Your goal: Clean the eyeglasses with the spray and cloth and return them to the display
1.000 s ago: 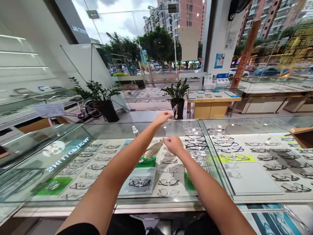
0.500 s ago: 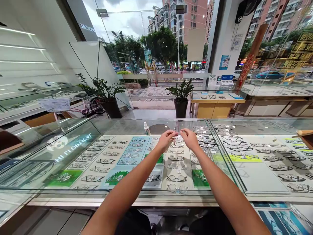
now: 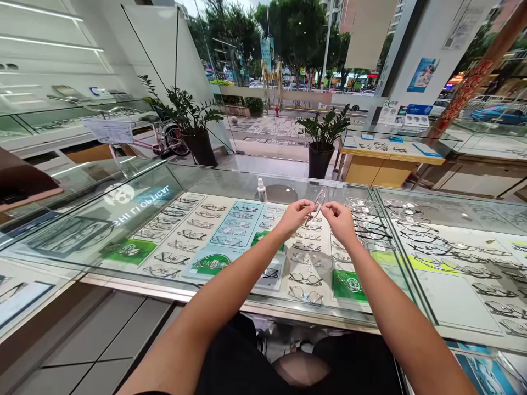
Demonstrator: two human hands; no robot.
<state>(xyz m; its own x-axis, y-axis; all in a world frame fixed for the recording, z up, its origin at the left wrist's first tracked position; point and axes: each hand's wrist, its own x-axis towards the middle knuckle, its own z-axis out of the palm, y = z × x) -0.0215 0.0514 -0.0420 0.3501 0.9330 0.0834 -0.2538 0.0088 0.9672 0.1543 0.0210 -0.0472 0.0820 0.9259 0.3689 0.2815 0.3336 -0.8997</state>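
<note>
- Right of the frame's centre, the left hand is nearly closed, fingertips and thumb pinching thin-rimmed eyeglasses.
- On their right side, the right hand is likewise nearly closed, its curled fingers gripping the same pair, which is tilted above the counter.
- Across the middle and lower frame runs a glass display case, rows of spectacles lying beneath its top.
- Left of the hands, a white spray bottle stands upright on the glass.
- In the upper frame, a glass shopfront faces a street with trees; at the upper right, a wooden cabinet stands beyond the case.
- Counted across the frame: two hands, one pair of eyeglasses held, one spray bottle, two potted plants, and one bicycle at the upper left.
</note>
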